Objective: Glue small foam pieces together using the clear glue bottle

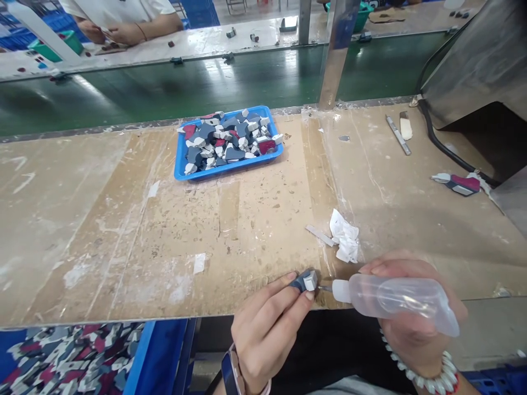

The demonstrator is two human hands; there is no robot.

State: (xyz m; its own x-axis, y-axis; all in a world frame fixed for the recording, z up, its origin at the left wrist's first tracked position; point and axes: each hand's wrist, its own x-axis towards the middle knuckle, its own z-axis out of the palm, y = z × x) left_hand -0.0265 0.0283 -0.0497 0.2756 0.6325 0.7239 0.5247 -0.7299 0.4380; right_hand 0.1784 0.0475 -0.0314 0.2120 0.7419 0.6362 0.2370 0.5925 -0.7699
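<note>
**Glue tip meeting a small piece at the table edge**

We are pinching a small grey piece [307, 281] in our left hand [267, 323], at 6 o'clock on the table [123, 230]. Our right hand [411, 318] is gripping a squeeze bottle [395, 296], its tip touching the piece. Squeezing too hard is risking spilled glue on our fingers. We are reading no writing anywhere.

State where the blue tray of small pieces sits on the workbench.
In the head view the blue tray sits at the bench's far edge, left of centre, beside the green conveyor.
</note>
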